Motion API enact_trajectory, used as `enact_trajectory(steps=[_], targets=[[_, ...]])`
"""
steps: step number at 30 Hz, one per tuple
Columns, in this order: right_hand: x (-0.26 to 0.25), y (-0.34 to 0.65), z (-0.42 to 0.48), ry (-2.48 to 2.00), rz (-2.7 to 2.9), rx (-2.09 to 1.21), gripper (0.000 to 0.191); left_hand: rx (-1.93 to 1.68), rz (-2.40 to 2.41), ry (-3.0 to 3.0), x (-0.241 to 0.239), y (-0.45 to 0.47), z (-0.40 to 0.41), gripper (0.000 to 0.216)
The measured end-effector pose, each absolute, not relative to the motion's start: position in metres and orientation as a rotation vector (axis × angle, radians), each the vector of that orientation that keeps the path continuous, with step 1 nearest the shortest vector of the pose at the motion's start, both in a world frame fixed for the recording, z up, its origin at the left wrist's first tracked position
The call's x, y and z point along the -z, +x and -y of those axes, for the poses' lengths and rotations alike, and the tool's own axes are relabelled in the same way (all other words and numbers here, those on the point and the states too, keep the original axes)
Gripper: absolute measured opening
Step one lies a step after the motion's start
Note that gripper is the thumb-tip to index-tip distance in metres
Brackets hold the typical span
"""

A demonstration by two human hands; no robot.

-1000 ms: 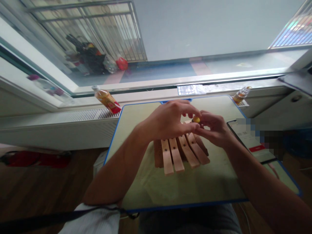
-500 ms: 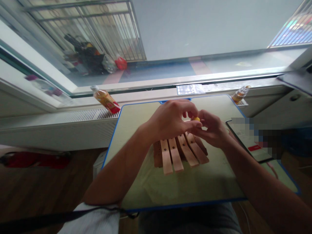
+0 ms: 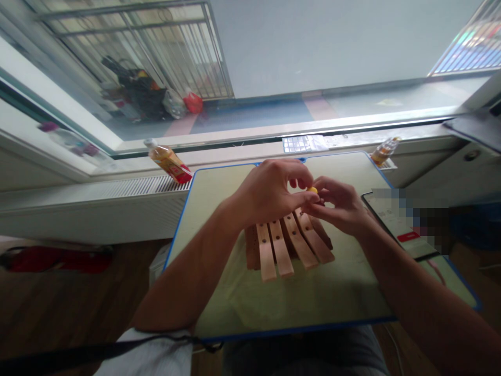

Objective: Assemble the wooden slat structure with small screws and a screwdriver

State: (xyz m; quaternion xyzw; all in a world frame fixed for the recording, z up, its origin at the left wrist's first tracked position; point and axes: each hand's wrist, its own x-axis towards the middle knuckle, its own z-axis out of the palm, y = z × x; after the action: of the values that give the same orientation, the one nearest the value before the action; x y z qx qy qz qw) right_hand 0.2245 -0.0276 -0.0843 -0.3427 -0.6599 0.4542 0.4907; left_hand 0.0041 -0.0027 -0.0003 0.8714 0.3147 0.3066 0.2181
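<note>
My left hand (image 3: pixel 270 190) reaches in over the table, thumb and forefinger pinched on a small rounded yellow piece (image 3: pixel 312 191). My right hand (image 3: pixel 338 206) meets it from the right, with its fingers closed against the same spot. What the right fingertips grip is mostly hidden. Just below both hands lies a wooden piece (image 3: pixel 250 256) carrying several light wooden strips (image 3: pixel 268 261) fanned toward me, each with small dark holes. The far ends of the strips are covered by the hands.
The blue-edged folding table (image 3: pixel 313 303) stands against the windowsill. A tablet-like device (image 3: pixel 385 214) lies at its right side, partly blurred out. A red-labelled bottle (image 3: pixel 170 162) stands to the left on the radiator, another bottle (image 3: pixel 385 151) at the back right.
Both hands have shifted very slightly left together with the yellow piece, and the right fingers have tilted a little. The wooden strips lie as before.
</note>
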Motion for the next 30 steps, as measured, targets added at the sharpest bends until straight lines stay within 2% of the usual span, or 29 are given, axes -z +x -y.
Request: enact_trajectory(steps=[5,17,24,30], targets=[[0.072,0.226,0.029,-0.849,1.674,-1.002,0.026,-0.833,-0.815,2.413,-0.002,0.003,0.003,0.006],[0.076,0.224,0.029,-0.831,1.732,-0.9,0.03,-0.727,-0.779,2.485,-0.003,-0.001,0.005,0.025],[0.083,0.221,0.03,-0.894,1.722,-0.857,0.041,-0.757,-0.859,2.468,-0.002,0.004,0.004,0.017],[0.091,0.221,0.03,-0.893,1.688,-0.89,0.035,-0.787,-0.888,2.481,-0.002,0.005,0.005,0.015]])
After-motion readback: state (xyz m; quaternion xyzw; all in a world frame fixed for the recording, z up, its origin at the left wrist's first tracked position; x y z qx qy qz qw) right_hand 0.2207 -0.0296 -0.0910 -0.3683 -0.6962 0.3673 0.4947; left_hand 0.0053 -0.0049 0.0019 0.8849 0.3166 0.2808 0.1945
